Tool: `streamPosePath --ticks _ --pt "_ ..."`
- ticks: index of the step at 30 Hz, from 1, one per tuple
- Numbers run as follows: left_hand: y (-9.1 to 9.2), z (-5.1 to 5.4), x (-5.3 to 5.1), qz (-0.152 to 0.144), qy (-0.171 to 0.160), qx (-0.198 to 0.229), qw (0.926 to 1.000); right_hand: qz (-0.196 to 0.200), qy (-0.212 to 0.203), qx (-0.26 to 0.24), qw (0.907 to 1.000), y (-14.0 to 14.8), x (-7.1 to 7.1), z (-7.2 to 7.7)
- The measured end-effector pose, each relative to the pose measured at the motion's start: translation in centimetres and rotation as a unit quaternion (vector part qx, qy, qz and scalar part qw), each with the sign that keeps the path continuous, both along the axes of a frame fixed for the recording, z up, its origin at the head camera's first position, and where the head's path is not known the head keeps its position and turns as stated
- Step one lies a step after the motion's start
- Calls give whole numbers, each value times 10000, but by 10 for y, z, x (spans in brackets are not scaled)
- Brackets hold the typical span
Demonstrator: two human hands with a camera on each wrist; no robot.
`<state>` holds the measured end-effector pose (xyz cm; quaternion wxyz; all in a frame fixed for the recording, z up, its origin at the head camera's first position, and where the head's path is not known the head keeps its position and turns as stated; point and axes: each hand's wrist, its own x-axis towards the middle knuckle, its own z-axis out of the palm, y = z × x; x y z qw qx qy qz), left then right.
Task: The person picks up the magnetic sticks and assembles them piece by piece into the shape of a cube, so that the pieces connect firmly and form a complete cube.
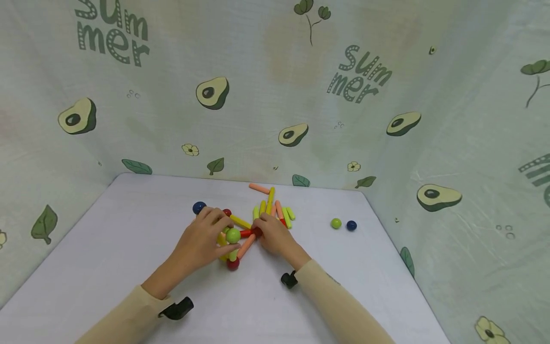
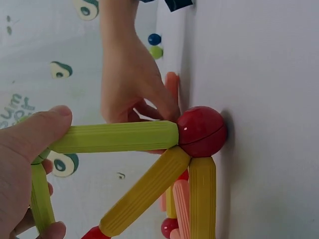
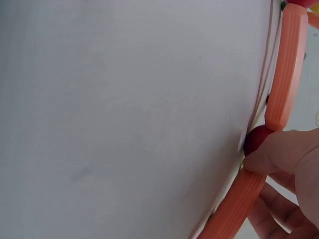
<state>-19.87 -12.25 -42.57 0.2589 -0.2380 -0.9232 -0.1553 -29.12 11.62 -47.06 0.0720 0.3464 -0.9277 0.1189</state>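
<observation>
My left hand (image 1: 201,242) holds the top of a small frame built from ribbed sticks and balls, its fingers and thumb around a light green ball (image 1: 233,235). From that ball a light green stick (image 2: 117,137) runs down to a red ball (image 2: 202,132) on the table, where two yellow sticks (image 2: 203,194) also meet. My right hand (image 1: 275,235) pinches another red ball (image 3: 256,139) low at the frame's right side, thumb over the joint with an orange stick (image 3: 234,206). A second orange stick (image 3: 287,64) joins that ball. Some of the frame is hidden behind the fingers.
Beyond the right hand lie loose yellow (image 1: 270,199), light green (image 1: 286,217) and orange sticks (image 1: 259,188). A green ball (image 1: 336,223) and a dark blue ball (image 1: 351,225) sit at the right. Another blue ball (image 1: 199,207) is beyond the left hand. Patterned cloth (image 1: 258,95) surrounds the table.
</observation>
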Motion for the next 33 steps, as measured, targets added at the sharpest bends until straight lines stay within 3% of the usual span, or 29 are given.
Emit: streamPosePath --ticks 8,15,20,26,33 --pt "-12 5 1 -179 -327 4 9993 -180 -193 265 9993 9 13 5" --pt "-24 7 -4 -733 -569 182 9955 -323 -436 151 9984 15 26 5" --pt "-33 8 -8 -1126 -567 317 9915 -417 -502 -72 9978 11 37 2" --pt "-47 12 -13 -1144 -633 368 9907 -475 -411 -409 9972 4 47 -1" --pt "-57 8 -18 -1262 -662 425 9889 -554 -546 -705 9945 -2 53 -2"
